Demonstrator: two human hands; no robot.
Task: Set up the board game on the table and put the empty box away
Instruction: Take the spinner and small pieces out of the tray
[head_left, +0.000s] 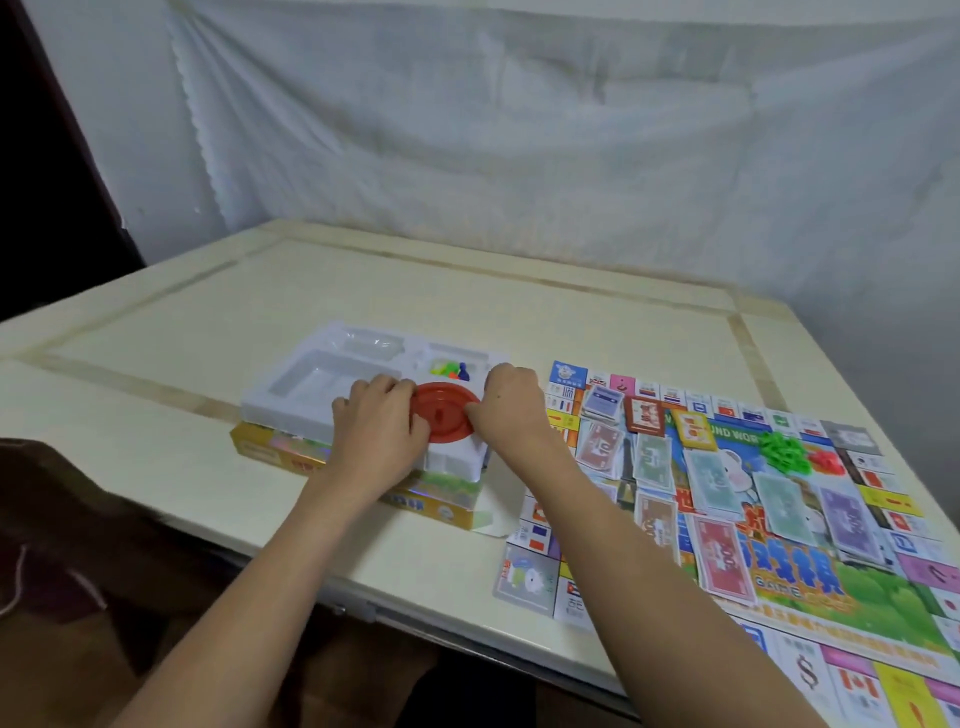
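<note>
A white plastic insert tray (306, 387) sits on the yellow game box (283, 452) near the table's front edge. A round red plastic disc (445, 413) lies in the tray's near right compartment. My left hand (376, 428) grips the disc's left edge with curled fingers. My right hand (511, 402) pinches its right edge. Small coloured pawns (449, 370) lie in a compartment just behind the disc. The colourful game board (810, 587) is spread flat to the right, with stacks of paper money (719, 558) on it.
Green pieces (784, 451) and red pieces (826, 460) are piled on the board's far part, next to card decks (644, 415). The cream table (363, 291) meets a white sheet-covered wall behind. Dark cloth (57, 519) lies at my lower left.
</note>
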